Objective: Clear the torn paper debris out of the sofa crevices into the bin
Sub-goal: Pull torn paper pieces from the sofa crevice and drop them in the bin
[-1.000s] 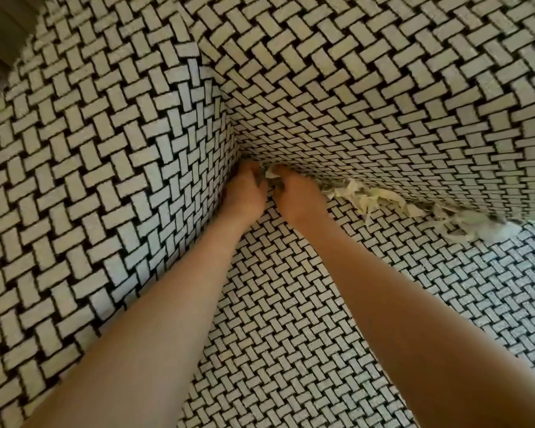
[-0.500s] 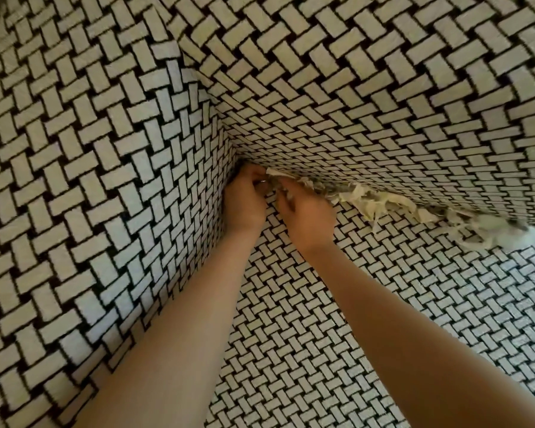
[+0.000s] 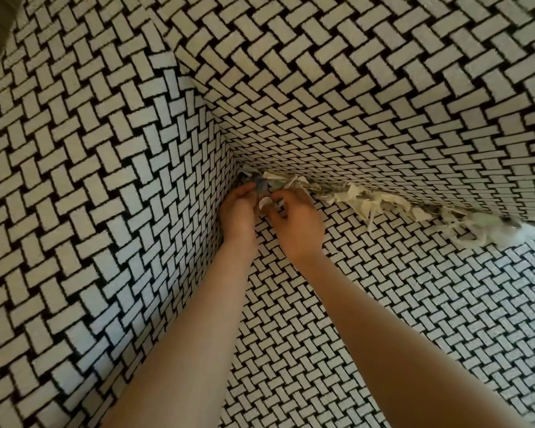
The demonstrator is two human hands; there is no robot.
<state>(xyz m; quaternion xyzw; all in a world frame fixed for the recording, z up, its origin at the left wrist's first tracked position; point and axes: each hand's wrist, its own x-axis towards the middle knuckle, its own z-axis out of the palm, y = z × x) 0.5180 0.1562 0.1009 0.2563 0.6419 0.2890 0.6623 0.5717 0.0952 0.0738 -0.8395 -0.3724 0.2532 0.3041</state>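
Note:
Torn white paper scraps (image 3: 368,199) line the crevice between the sofa's backrest and seat, running from the corner out to the right. At the corner, my left hand (image 3: 240,211) has its fingers curled around a few small scraps. Beside it, my right hand (image 3: 295,223) also curls its fingers and pinches small paper pieces (image 3: 264,200) between the two hands. More crumpled paper (image 3: 286,182) sits in the crevice just above my fingertips. No bin is in view.
The sofa is covered in black-and-white woven-pattern fabric: armrest (image 3: 90,211) on the left, backrest (image 3: 368,88) ahead, seat cushion (image 3: 383,319) below. A fluffy clump of scraps (image 3: 494,233) lies at the crevice's far right.
Both hands have pulled back a little from the corner crevice, with scraps now showing between the fingers. The paper line to the right has not shifted.

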